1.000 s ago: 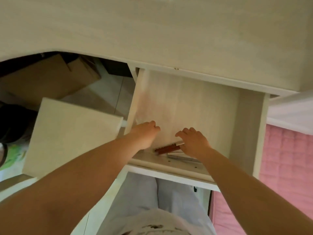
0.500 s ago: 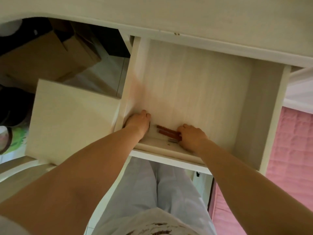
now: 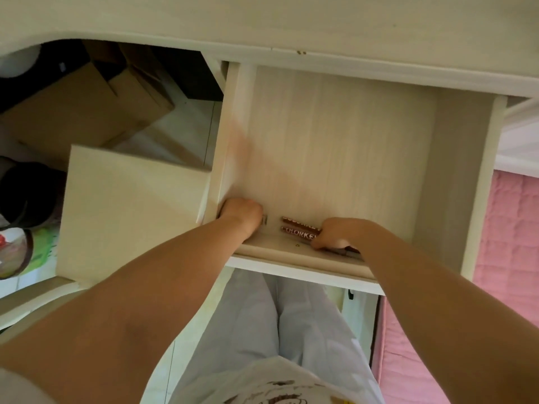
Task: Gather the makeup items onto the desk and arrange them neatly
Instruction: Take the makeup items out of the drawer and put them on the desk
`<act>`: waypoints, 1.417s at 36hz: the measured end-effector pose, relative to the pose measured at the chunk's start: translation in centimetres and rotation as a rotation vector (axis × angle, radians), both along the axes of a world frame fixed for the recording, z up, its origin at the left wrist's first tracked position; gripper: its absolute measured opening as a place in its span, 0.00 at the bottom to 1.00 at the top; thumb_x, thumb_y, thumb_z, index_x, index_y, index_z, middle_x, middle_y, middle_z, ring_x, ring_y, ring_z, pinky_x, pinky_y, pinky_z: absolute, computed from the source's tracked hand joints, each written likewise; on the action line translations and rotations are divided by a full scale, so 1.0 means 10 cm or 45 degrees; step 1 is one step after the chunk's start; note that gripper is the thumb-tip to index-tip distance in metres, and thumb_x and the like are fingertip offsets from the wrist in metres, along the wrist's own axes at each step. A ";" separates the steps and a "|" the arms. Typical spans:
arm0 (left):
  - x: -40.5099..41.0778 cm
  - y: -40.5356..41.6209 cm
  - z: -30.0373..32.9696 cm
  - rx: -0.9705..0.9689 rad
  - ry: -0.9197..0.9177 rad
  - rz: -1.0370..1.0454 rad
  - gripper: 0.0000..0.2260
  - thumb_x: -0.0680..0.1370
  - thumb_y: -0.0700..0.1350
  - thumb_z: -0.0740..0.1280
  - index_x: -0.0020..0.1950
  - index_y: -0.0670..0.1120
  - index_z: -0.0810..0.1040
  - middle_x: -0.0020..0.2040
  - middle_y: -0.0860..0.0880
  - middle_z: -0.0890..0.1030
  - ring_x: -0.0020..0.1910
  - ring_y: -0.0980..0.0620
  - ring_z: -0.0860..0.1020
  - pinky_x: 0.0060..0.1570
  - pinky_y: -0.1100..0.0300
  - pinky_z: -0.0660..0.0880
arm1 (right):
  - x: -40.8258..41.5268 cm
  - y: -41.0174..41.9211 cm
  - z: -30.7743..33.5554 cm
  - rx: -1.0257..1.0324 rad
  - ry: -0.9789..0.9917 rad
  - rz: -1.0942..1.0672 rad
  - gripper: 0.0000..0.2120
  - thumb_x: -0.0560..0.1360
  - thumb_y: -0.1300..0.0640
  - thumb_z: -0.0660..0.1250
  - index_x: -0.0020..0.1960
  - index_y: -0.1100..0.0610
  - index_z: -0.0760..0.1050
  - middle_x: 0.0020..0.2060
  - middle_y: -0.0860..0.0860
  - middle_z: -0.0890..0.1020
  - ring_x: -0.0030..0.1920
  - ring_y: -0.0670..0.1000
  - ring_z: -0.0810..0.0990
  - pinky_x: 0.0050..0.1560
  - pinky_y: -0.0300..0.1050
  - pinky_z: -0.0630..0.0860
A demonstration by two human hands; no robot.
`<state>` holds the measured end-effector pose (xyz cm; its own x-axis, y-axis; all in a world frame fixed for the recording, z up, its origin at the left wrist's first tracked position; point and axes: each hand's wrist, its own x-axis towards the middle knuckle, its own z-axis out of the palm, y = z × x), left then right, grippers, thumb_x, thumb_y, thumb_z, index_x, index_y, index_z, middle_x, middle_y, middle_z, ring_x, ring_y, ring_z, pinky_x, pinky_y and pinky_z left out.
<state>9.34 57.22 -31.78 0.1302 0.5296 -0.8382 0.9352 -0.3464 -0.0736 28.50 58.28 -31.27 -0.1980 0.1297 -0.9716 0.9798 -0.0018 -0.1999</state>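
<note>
A pale wooden drawer is pulled out from under the desk top. Two reddish-brown makeup tubes with white lettering lie side by side near the drawer's front wall. My right hand curls over their right ends and over thin items lying along the front wall. My left hand reaches into the drawer's front left corner, fingers bent down; a small pale item shows at its edge. What the left fingers touch is hidden.
A pale stool top stands left of the drawer. Cardboard boxes sit under the desk. A pink quilted bed lies to the right. My legs in light trousers are below the drawer.
Both hands have moved down into the front of the drawer. The right hand has settled over the ends of the reddish-brown tubes; the left has gone into the front left corner.
</note>
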 end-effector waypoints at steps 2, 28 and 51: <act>0.00 -0.01 0.06 0.020 -0.013 0.027 0.11 0.78 0.37 0.56 0.56 0.43 0.76 0.54 0.44 0.79 0.53 0.44 0.77 0.48 0.52 0.74 | 0.03 -0.03 0.02 0.007 0.001 -0.036 0.13 0.74 0.46 0.61 0.37 0.54 0.70 0.35 0.51 0.73 0.35 0.50 0.71 0.37 0.43 0.66; 0.12 -0.19 0.95 0.515 -0.493 1.020 0.18 0.79 0.59 0.56 0.56 0.45 0.71 0.52 0.44 0.79 0.49 0.43 0.78 0.42 0.56 0.69 | 0.14 -0.12 0.82 0.629 0.218 -0.835 0.20 0.75 0.44 0.63 0.60 0.56 0.71 0.46 0.53 0.78 0.40 0.51 0.77 0.40 0.43 0.73; -0.79 1.93 1.68 0.928 -0.700 1.235 0.22 0.79 0.58 0.55 0.56 0.40 0.74 0.52 0.43 0.78 0.53 0.42 0.74 0.45 0.56 0.66 | -0.90 2.02 1.69 1.092 0.438 -1.016 0.20 0.72 0.40 0.65 0.52 0.55 0.73 0.40 0.52 0.82 0.38 0.53 0.80 0.42 0.49 0.79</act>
